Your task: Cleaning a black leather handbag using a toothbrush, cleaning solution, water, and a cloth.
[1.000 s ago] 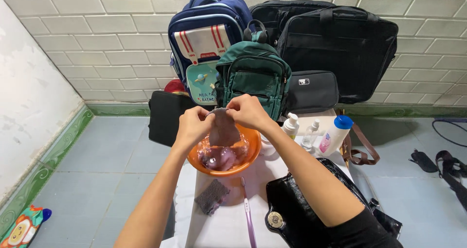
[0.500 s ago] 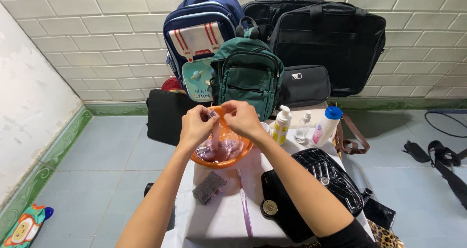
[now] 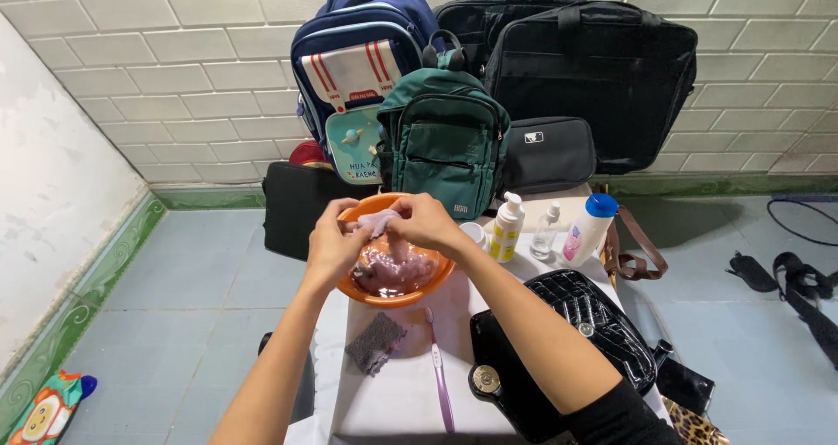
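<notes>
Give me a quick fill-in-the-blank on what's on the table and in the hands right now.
1. Both hands, left hand and right hand, hold a wet cloth over the ____ basin.
2. The grey sponge lies beside a purple ____.
3. Right behind the basin stands a ____ backpack.
4. The glossy black handbag lies to the ____ of the basin.

Missing words: orange; toothbrush; green; right

Orange basin point(image 3: 367, 292), green backpack point(image 3: 447, 144), purple toothbrush point(image 3: 441, 384)

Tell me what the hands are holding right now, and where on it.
Both the left hand and right hand grip a wet cloth by its upper end, over the orange basin.
</notes>
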